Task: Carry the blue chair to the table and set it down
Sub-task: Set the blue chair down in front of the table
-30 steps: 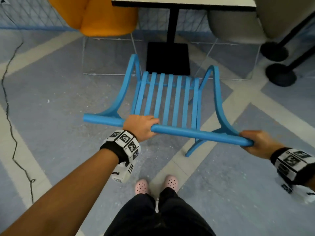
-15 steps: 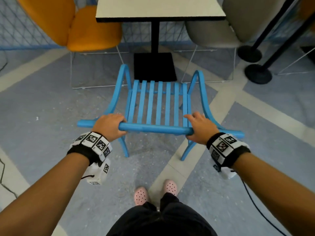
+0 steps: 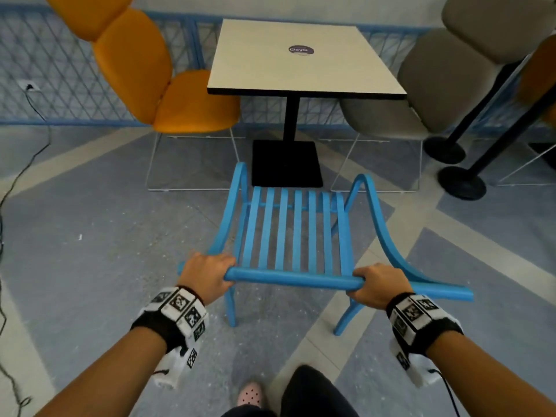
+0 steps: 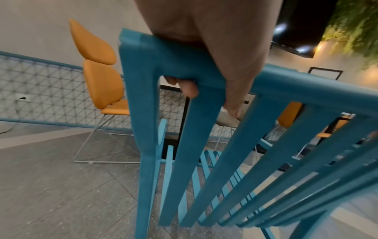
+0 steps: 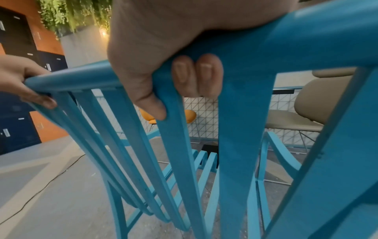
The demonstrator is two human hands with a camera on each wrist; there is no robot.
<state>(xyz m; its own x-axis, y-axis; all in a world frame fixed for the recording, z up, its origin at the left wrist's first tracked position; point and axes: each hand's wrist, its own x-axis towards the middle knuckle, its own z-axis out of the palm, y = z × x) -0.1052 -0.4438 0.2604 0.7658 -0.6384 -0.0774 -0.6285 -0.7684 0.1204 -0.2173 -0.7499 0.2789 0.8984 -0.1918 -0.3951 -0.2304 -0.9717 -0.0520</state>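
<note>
A: Item one. Blue slatted armchair of painted wood (image 3: 296, 236), curved armrests, round top rail. Where did it stand?

B: In front of the white square pedestal table (image 3: 304, 55), its seat front close to the table's black base plate (image 3: 285, 164). Whether all four legs met the floor could not be told; the rear legs looked at or just above it.

A: Grip?

B: Left hand (image 3: 207, 275) was wrapped over the top rail near its left end, fingers (image 4: 189, 88) curled under the rail beside the outer post. Right hand (image 3: 376, 284) was wrapped the same way further right, fingertips (image 5: 196, 76) tucked between two back slats, thumb down the near face. Both hands clamped on the rail, none spread.

A: Why there?

B: Judged: two hands set apart on the rail kept the chair level and square to the table, and left the legs free to be lowered.

A: Beyond the fingers?

B: Ahead and left, an orange padded chair on a white wire frame (image 3: 168, 94). Ahead and right, a beige padded chair (image 3: 421, 94). Both flanked the table, so the blue one had to go in between them. Further right, two black round stand bases (image 3: 460, 182).
</note>
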